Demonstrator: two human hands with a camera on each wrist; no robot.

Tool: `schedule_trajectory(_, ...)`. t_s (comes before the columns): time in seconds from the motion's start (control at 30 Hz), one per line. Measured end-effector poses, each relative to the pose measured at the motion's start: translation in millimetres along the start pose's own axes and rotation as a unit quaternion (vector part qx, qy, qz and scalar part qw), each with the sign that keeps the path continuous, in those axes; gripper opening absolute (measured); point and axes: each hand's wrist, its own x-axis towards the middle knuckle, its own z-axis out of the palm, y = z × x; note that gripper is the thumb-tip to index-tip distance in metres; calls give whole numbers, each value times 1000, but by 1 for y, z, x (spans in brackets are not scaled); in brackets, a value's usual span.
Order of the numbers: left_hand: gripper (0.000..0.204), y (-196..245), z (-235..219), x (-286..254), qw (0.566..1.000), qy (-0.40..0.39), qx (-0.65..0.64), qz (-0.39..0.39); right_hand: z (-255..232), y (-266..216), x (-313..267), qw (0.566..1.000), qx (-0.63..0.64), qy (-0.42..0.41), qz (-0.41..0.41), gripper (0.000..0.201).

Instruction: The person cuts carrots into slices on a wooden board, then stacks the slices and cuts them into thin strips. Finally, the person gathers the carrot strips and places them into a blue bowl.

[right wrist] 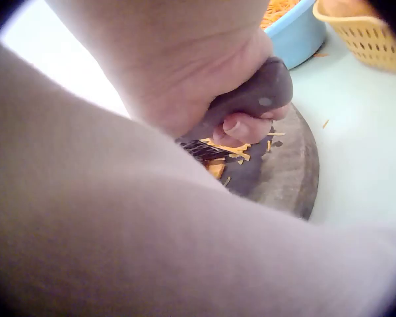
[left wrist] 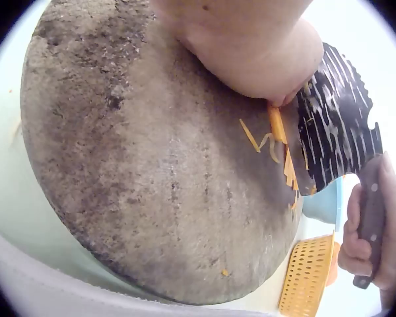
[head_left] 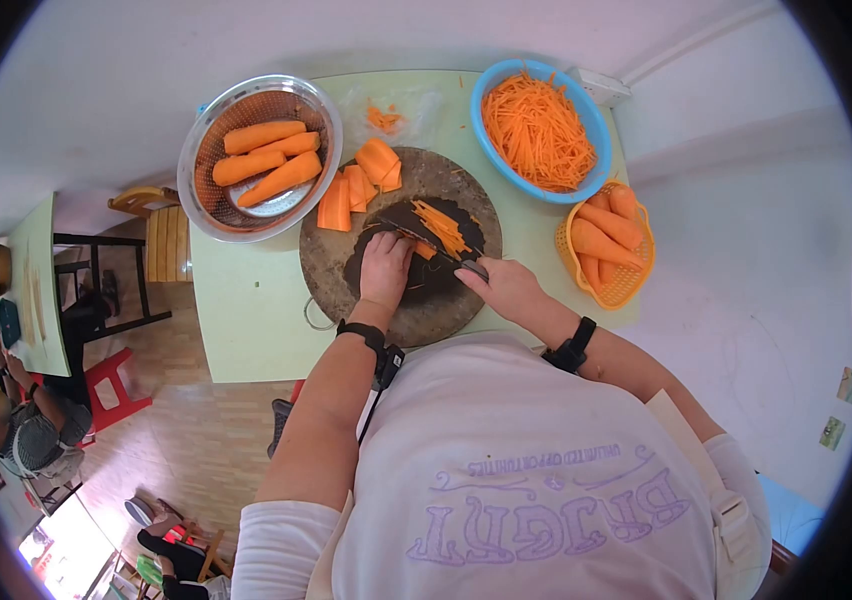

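In the head view a round, dark-stained chopping board lies in front of the person. My right hand grips the dark handle of a wide-bladed kitchen knife, whose dark blade has pale streaks. Beside the blade, the bent fingers of my left hand hold carrot slices down on the board; most of these slices are hidden under the hand. Cut carrot strips lie on the blade's far side. Wider carrot slices lean in overlapping piles at the board's upper left.
A steel bowl with whole peeled carrots stands back left. At back right is a blue basin full of carrot shreds, with a yellow basket of carrots nearer. Carrot scraps lie on a plastic bag. Another person sits far left.
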Motion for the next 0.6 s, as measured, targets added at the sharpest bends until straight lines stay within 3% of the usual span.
schedule_trajectory(0.37, 11, 1, -1, 1, 1000, 1, -7, -2, -1, -10, 3, 999, -32, -7, 25, 58)
schedule_trajectory(0.6, 10, 0, 0, 1, 1000, -5, -6, -7, 1, 2, 8, 999, 19, -30, 37, 59)
